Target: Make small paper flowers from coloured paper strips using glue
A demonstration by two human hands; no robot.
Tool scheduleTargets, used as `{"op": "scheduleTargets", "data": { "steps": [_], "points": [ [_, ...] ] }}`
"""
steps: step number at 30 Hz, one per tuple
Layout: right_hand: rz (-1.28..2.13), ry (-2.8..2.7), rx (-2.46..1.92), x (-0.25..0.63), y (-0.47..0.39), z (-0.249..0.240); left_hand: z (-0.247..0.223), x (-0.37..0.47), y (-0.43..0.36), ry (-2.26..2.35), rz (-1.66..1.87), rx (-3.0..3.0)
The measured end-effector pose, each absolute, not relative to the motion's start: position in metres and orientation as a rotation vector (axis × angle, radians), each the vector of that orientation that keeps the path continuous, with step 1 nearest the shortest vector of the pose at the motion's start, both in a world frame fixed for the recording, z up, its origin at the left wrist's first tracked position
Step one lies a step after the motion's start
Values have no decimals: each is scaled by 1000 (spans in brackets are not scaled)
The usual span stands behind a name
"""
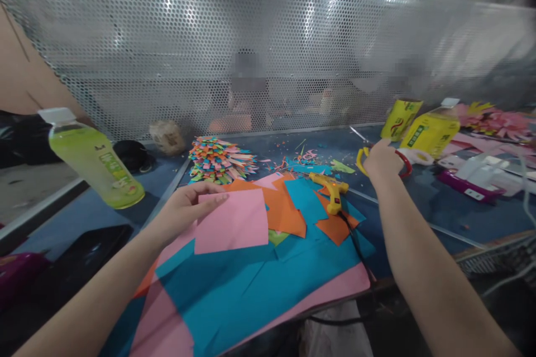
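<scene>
Left fingers (214,202) are pinching pink paper (234,226) by its top edge, left of the glue gun (334,194); right of it, right hand (382,160) is covering scissors (359,162), can't tell how closed, bare worktop (425,201) leaving room.

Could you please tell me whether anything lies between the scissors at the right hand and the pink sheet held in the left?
Yes: the yellow glue gun lies between the scissors and the pink sheet, resting on blue paper and orange paper. Above it, nothing visible seems in the way.
</scene>
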State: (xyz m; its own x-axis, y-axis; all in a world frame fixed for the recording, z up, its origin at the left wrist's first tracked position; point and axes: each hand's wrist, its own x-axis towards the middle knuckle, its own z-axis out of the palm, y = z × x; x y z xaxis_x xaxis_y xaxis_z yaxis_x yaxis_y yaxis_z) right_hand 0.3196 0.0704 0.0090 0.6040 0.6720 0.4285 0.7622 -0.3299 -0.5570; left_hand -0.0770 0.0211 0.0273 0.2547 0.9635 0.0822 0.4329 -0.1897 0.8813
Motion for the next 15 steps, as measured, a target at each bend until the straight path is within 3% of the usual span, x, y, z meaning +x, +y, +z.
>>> {"op": "scheduleTargets", "data": {
  "steps": [8,11,15],
  "points": [
    [-168,-1257,-1620,268,68,24,24,-77,24,1264,1004,1742],
    [190,-1311,-1216,236,62,24,23,-74,23,1298,1129,1700],
    [785,-1410,-1021,191,38,25,22,-68,20,1351,1285,1654]
  ]
}}
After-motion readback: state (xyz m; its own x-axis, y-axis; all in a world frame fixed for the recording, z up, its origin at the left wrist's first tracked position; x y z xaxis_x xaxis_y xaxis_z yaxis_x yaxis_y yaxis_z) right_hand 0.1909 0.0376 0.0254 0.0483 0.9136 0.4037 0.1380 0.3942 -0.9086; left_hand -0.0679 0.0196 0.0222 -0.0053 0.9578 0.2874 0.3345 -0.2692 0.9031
